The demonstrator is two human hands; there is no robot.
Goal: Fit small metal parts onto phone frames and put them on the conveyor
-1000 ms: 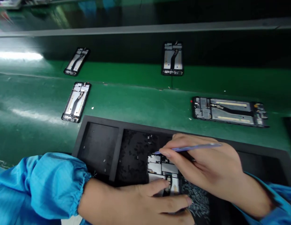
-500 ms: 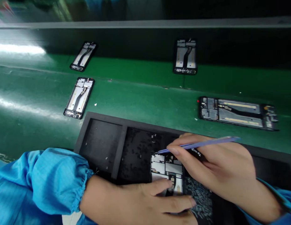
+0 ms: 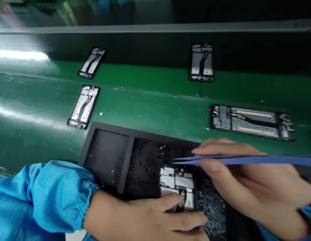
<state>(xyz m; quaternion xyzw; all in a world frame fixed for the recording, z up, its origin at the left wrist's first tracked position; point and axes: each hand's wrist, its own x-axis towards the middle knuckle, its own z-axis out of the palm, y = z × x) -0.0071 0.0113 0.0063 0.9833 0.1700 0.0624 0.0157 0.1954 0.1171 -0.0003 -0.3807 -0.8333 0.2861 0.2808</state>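
Note:
My left hand lies across an opened phone, holding it against the black tray. Its fingers reach over the lower part of the phone; the thumb is out of sight. White plates and a dark ribbon cable show on the phone's uncovered upper part. In my right hand is a pair of blue-violet tweezers, pinched between thumb and fingers. The tweezer tips stand slightly apart just above the phone's top edge. Whether a tiny part sits at the tips I cannot make out.
The black tray has compartments with tiny loose parts; a heap of small bits lies right of the phone. On the green bench are more opened phones: one at left, one far left, one far centre, one at right.
My right hand and the tweezers have moved right, and the tweezers have swung level. The tips have come off the phone's top left corner. My left hand has barely moved.

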